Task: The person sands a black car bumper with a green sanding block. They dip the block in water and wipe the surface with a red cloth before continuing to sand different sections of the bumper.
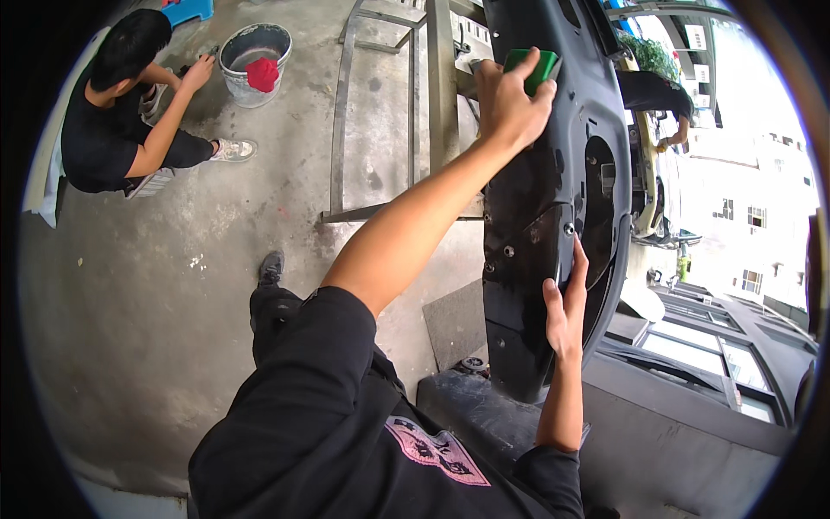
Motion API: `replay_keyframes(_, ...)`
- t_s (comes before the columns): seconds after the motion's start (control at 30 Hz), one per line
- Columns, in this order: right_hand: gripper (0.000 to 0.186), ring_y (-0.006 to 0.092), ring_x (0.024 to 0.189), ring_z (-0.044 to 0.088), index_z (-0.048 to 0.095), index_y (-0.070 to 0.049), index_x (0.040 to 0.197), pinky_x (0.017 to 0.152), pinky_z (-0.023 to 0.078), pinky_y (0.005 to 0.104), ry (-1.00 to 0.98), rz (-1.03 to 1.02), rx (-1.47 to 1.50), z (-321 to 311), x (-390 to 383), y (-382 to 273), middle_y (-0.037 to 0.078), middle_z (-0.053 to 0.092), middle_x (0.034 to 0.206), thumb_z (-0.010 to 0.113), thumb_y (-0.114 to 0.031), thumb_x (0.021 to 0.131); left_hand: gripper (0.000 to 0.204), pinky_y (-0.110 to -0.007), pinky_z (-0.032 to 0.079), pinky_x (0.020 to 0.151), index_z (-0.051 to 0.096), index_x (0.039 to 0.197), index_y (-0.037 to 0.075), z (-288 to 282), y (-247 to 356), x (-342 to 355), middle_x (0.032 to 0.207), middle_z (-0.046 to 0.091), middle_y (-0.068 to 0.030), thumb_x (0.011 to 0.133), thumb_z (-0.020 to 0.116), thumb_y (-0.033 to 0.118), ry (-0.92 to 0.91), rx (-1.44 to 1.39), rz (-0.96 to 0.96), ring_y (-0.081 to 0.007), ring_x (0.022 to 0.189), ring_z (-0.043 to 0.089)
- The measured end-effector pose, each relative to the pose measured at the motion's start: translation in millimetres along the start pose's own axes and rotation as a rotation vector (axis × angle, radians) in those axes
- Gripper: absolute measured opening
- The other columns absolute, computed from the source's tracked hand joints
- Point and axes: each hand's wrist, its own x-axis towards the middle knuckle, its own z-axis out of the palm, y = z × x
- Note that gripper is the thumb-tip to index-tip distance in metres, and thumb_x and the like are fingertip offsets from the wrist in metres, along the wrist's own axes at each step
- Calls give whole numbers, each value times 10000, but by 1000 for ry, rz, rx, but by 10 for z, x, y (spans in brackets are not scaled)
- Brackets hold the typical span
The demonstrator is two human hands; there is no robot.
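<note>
Looks like the rubbing step: left hand point(508, 102) grips a green block point(546, 66) up against the far end of a big black panel point(529, 186), car door maybe. Right hand point(565, 322) isn't clenched, just laid along the panel's nearer edge. I'd guess the next move calls for steady bracing and even pressure.

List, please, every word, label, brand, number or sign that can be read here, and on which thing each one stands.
None can be read clearly.
Pink rectangular print on the black cloth shirt: dark markings, too unclear to read.
Small white rectangular panels at upper right: any marks too small.
Green rectangular block in the left hand: no lettering visible.
</note>
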Motion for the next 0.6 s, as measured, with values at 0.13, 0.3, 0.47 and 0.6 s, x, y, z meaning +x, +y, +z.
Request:
replay_keyframes(0.13,811,360,1358,488,295,-15,1565,1154,328,409,13,-25,-42,-63,-94,74,259,494,1469,617,-353,902,599,-423,389,1020,611,1437,156,-266,154,-932,1110,530,-196,864,749,258,-138,-21,220,-328,1095,479)
replay_keyframes(0.3,826,380,1430,429,287,18,1560,1189,293,426,-14,-4,10,-35,-5,-64,280,463,1498,612,-349,895,593,-386,405,990,619,1413,92,-31,24,-7,1086,531,-205,914,707,400,-27,-65,-47,-308,1087,472)
replay_keyframes(0.47,813,373,1426,432,290,-2,1568,1189,288,415,2,-5,9,-67,-47,49,281,462,1500,612,-303,884,626,-456,374,1030,578,1457,120,-331,68,-1182,1147,504,-244,879,742,294,-125,-104,115,-383,1103,470)
replay_keyframes(0.6,820,389,1423,434,289,-1,1568,1192,289,420,-6,14,0,19,-46,-15,280,465,1500,617,-273,867,654,-371,405,1014,562,1458,79,-17,-56,122,960,620,-182,893,749,348,-108,13,-142,-312,1051,513)
